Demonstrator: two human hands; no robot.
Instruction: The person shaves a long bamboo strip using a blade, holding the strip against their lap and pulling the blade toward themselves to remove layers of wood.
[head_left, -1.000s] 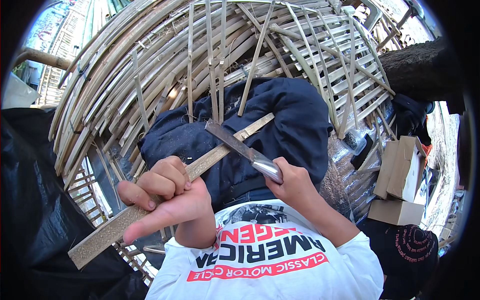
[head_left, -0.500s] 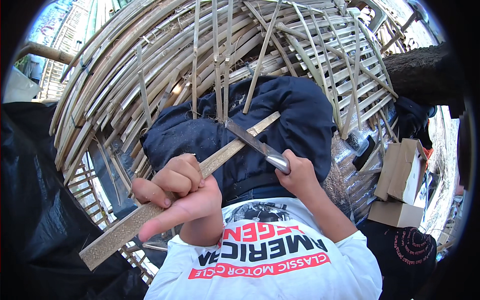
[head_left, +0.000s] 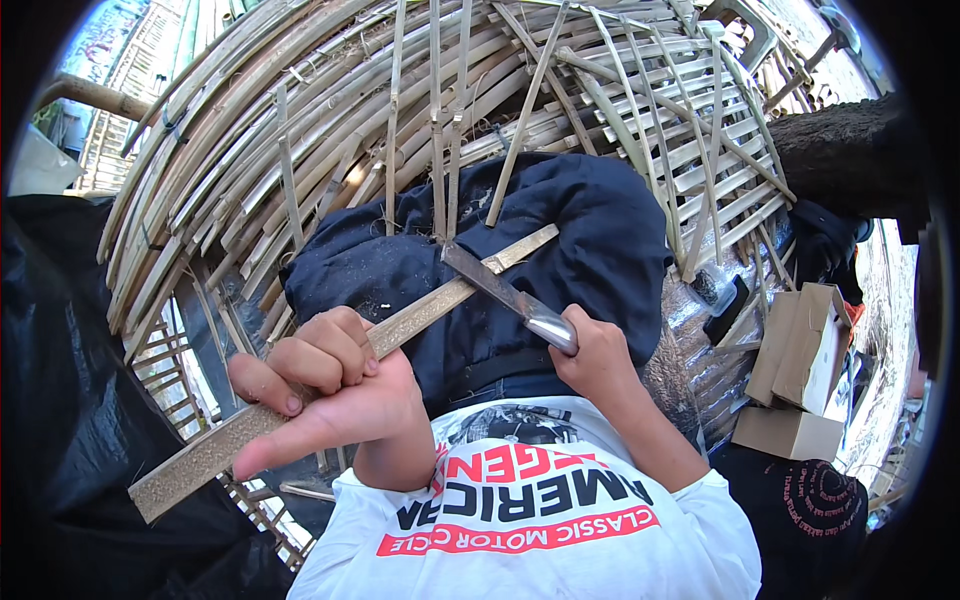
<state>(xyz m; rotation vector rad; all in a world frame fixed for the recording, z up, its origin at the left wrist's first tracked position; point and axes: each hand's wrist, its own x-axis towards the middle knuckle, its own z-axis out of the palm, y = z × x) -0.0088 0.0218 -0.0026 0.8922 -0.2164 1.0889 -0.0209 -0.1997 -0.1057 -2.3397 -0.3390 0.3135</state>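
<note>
A long, flat bamboo strip [head_left: 420, 312] runs slantwise across my lap, its wide end at lower left and its narrow end over the dark cloth [head_left: 600, 215] on my legs. My left hand [head_left: 335, 385] is closed round the strip near its wide end, thumb stretched along it. In my right hand [head_left: 592, 350] is the metal handle of a knife [head_left: 482, 275]. Its dark blade lies across the strip near the narrow end, tip pointing up and left. The fingers of my right hand are wrapped round the handle.
A big curved stack of split bamboo strips [head_left: 250, 150] stands beyond my legs, several thin strips leaning against it. To the right are a dark log [head_left: 840, 150], an opened cardboard box [head_left: 795, 350] and a black printed cloth [head_left: 800, 510]. Black plastic sheeting [head_left: 80, 400] hangs at left.
My left hand has pulled the bamboo strip toward the lower left, so it slides under the blade. The knife has shifted only slightly leftward in my right hand.
</note>
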